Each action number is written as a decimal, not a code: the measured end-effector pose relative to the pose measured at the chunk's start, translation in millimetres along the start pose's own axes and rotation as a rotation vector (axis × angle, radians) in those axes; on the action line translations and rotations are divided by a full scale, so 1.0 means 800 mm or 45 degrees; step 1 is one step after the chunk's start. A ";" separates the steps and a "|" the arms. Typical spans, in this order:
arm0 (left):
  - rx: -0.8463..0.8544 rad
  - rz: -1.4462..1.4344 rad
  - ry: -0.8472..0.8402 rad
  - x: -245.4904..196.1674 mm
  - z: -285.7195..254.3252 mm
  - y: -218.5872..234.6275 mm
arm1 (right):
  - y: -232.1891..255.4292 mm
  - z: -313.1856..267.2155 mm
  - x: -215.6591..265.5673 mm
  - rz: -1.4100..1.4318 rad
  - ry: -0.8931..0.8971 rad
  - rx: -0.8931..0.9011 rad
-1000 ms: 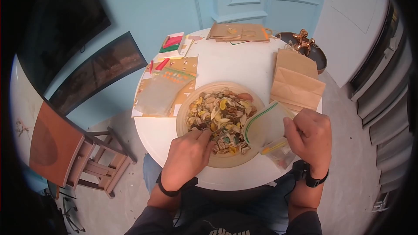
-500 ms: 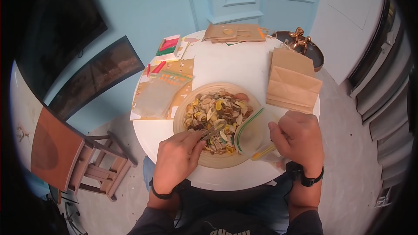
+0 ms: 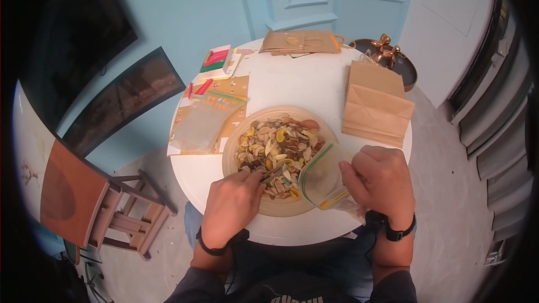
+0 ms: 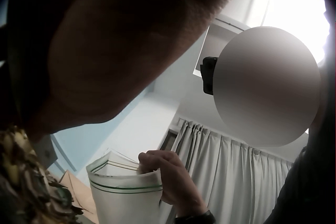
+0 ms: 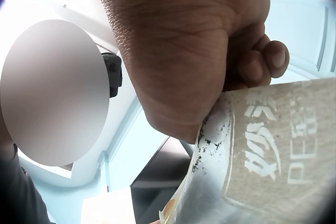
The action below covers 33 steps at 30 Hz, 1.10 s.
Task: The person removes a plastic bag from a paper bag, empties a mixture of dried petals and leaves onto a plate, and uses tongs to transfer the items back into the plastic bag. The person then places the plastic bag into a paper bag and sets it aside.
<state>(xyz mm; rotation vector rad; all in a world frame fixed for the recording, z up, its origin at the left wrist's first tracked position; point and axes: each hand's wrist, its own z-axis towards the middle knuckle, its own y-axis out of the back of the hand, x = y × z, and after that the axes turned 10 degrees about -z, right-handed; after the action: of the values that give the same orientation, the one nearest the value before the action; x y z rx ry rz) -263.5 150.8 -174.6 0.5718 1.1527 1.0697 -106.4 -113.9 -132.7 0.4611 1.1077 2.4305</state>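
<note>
My left hand [image 3: 233, 205] holds a pair of small tongs [image 3: 274, 175], their tips among the dried petals [image 3: 275, 146] that fill a wide round bowl [image 3: 233, 140]. These petals are mostly beige and brown, with some yellow bits. Over the bowl's right side, my right hand [image 3: 379, 182] pinches the rim of a clear zip bag [image 3: 323, 177] with a green seal line. Its mouth gapes toward the tongs. From the right wrist view, white printing shows on the bag [image 5: 273, 145], and dark specks lie near its edge. A smaller bag with a yellow-orange seal [image 3: 337, 197] lies partly hidden below.
Flat zip bags [image 3: 205, 120] lie on a patterned sheet at the table's left. Brown paper bags [image 3: 377, 104] stand at the right, and more paper bags [image 3: 303, 42] lie at the back. A box with pink and green pieces [image 3: 218, 60] sits at back left.
The tongs rose a little over the petals half a second ago and are now lower among them. My right hand and the zip bag have shifted slightly left.
</note>
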 end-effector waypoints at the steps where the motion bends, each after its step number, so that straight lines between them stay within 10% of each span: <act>1: -0.005 -0.006 -0.001 0.000 0.000 0.001 | 0.000 0.000 0.000 -0.002 0.001 0.001; 24: -0.092 -0.049 0.020 -0.003 -0.001 0.011 | -0.005 -0.001 0.000 0.020 0.015 -0.006; 33: -0.066 -0.378 -0.285 -0.039 0.004 0.008 | -0.011 0.000 0.006 0.027 0.025 0.009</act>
<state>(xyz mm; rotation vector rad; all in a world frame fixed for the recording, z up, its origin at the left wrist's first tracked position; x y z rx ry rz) -263.7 126.1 -154.8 0.4505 0.9749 0.7584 -108.6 -106.0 -138.9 0.4540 1.1258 2.4552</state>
